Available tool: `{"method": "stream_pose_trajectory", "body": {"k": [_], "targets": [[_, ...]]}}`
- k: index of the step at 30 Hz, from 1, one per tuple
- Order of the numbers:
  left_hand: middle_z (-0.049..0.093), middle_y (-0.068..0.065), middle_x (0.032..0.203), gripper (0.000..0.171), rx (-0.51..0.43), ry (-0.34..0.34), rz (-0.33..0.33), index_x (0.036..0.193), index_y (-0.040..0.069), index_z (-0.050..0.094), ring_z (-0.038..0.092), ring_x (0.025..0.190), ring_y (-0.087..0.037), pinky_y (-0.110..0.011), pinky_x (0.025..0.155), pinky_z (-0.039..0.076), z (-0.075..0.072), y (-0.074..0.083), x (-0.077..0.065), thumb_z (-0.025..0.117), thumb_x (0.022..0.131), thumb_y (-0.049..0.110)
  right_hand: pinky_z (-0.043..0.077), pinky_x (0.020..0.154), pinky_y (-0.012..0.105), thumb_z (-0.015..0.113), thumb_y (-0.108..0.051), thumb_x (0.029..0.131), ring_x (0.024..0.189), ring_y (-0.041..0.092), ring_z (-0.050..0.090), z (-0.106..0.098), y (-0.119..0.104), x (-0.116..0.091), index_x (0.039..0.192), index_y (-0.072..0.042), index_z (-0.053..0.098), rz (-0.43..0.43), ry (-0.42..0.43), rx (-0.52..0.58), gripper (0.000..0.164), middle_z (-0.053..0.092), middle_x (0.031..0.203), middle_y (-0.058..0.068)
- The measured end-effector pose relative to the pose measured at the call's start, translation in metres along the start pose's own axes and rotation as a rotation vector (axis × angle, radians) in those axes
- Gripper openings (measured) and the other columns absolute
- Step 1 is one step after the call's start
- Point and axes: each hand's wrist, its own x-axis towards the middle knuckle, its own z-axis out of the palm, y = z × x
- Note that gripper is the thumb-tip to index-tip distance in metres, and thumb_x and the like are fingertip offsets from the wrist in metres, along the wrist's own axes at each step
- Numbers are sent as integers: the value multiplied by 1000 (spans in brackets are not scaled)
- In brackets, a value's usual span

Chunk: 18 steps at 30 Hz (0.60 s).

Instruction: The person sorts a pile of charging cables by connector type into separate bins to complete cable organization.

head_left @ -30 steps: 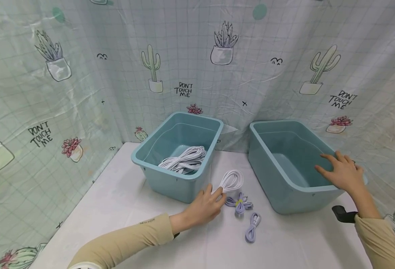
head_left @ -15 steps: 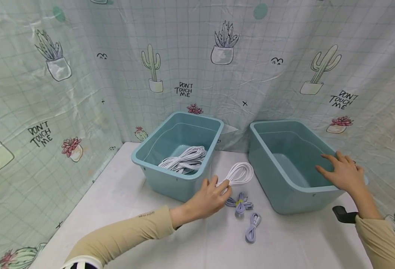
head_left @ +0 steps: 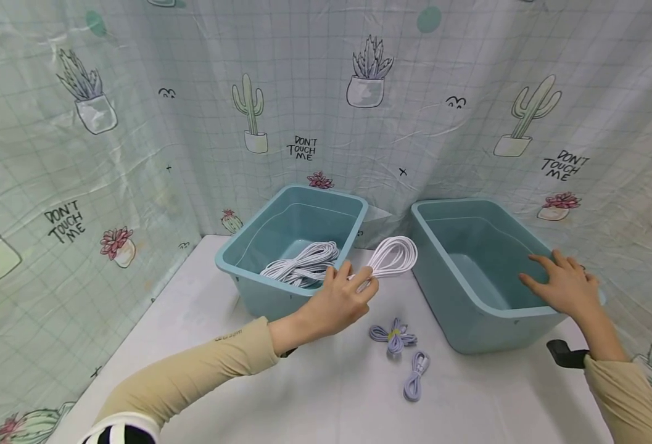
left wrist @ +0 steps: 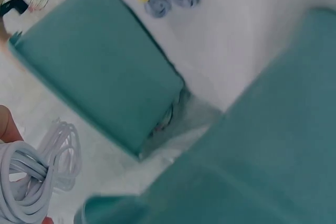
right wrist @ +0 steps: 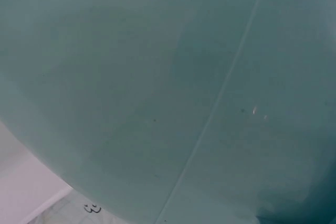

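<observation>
My left hand (head_left: 339, 301) pinches a coiled white cable (head_left: 382, 258) by one end, beside the right front rim of the left teal bin (head_left: 267, 299). Its loops point right, toward the gap between the two bins. The left wrist view shows the coil (left wrist: 10, 203) close up, with only a bit of the fingers visible. Inside the left bin lies a heap of white coiled cables (head_left: 303, 262). On the right, my right hand (head_left: 567, 287) rests at the right rim of the other teal bin (head_left: 439, 290), fingers spread and holding no cable. The right wrist view shows mostly teal bin wall (right wrist: 131, 93).
Two lilac cables lie on the white table (head_left: 303, 394) between and in front of the bins: a bundle with a yellow tie (head_left: 394, 336) and a smaller coil (head_left: 416, 376). A cactus-print curtain (head_left: 326, 111) hangs behind and at the sides.
My left hand has raised the white cable off the table and moved it up and away, toward the left bin's rim. My right hand stays put.
</observation>
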Motion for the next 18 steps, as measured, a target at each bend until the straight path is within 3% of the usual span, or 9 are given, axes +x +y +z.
{"method": "stream_pose_trajectory", "body": {"k": [7, 18], "targets": [[53, -4, 103, 23, -53, 17, -83, 97, 12, 56, 44, 80, -23, -32, 57, 31, -10, -23, 1, 61, 75, 18, 19, 79, 72, 41, -53, 87, 118, 58, 18, 0, -1, 1, 129, -1, 37, 1, 2, -1, 67, 19, 134, 38], [53, -10, 103, 19, -157, -5, -199, 93, 9, 58, 41, 76, -25, -30, 53, 22, -17, -64, -12, 60, 74, 9, 20, 79, 73, 41, -53, 87, 117, 59, 19, 2, 0, 0, 130, -1, 36, 0, 6, -3, 67, 19, 134, 38]]}}
